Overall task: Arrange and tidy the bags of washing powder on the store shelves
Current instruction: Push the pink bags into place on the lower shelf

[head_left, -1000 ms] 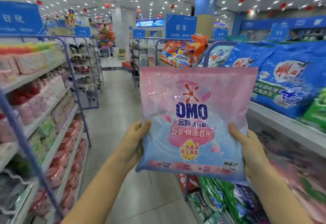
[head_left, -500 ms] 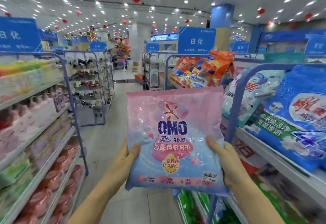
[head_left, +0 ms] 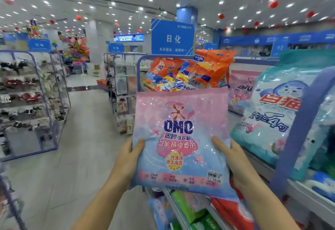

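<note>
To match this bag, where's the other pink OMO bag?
Head view, right of centre: the shelved OMO bag sits between the orange bags and the teal bag.

OMO bag (head_left: 181, 139) is up dead centre, left hand (head_left: 126, 159) on its left edge and right hand (head_left: 233, 162) on its right edge, with more bags (head_left: 188, 209) low down right under it. Behind it there's a pile of bags (head_left: 190, 72) up top with a sign (head_left: 172, 37) above. Big bag (head_left: 272, 113) stands on the shelf (head_left: 311, 200) to the right, and the aisle (head_left: 81, 139) and a rack (head_left: 30, 103) are off to the left.
</note>
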`<state>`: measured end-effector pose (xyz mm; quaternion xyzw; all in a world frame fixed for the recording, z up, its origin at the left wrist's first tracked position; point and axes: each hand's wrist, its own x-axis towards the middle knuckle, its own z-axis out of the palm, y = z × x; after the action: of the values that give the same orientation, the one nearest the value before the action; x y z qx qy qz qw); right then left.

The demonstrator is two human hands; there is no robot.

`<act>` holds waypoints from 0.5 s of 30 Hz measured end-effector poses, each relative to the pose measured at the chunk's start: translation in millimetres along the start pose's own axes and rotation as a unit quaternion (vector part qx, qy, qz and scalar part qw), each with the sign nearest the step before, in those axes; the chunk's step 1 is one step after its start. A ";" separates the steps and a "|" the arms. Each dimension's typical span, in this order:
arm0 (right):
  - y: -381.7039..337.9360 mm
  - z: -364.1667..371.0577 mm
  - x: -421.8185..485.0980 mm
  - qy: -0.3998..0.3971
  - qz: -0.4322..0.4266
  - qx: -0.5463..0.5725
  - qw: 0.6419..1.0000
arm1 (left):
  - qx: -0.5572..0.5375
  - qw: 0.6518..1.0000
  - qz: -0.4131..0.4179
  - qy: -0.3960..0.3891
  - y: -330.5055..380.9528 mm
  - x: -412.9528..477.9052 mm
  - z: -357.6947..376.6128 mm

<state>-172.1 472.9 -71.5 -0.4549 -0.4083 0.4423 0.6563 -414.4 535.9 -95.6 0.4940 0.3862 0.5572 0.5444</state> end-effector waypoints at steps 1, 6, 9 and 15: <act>1.1 4.0 17.9 0.016 -0.012 0.000 1.000 | 0.000 1.000 0.003 -0.020 3.5 26.5 0.6; -0.7 15.4 94.3 0.100 -0.069 -0.003 0.993 | 0.013 0.995 0.010 -0.101 12.5 152.6 13.0; -2.8 10.5 119.0 0.117 -0.079 -0.015 0.990 | 0.020 0.986 0.012 -0.165 8.8 210.3 33.8; -9.9 -6.1 149.9 0.257 -0.134 -0.078 0.954 | 0.022 0.965 0.001 -0.260 -5.7 284.0 103.9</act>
<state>-123.0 612.2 -43.6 -0.5438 -0.3165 0.1855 0.7548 -289.3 805.9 -42.0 0.6336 0.2432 0.4016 0.6149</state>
